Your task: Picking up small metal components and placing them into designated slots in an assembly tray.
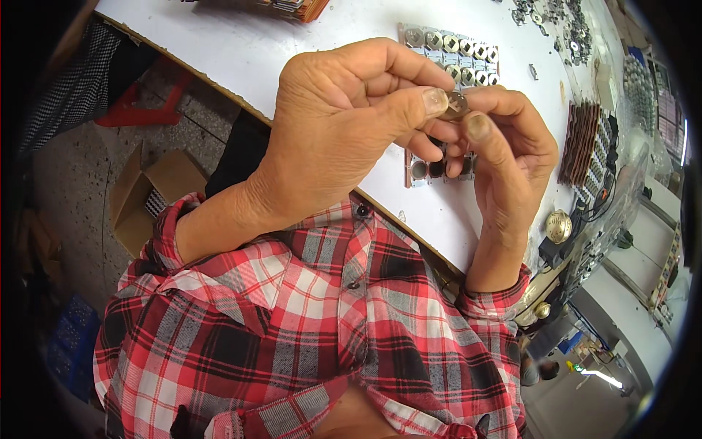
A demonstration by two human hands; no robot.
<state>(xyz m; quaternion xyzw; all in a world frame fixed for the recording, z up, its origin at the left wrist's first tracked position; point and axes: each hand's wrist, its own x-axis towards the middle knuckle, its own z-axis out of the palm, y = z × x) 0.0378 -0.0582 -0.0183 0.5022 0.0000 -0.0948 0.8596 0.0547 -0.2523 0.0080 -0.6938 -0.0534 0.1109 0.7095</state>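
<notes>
Above the table, both my hands meet at a small round metal piece with a flat shiny face. My left hand pinches it between thumb and forefinger, its other fingers curled underneath. My right hand is closed at the piece's right edge, forefinger and thumb close to it. Beneath my hands lies a panel with rows of round parts. Silvery metal discs with cut-out centres fill its far rows, while dark round spots show in the near row. My hands hide the panel's middle.
Loose small metal parts lie scattered at the far right of the white table. Stacked panels stand on the right, near a round metallic object. More stacked boards sit at the far edge. A cardboard box and red stool are on the floor.
</notes>
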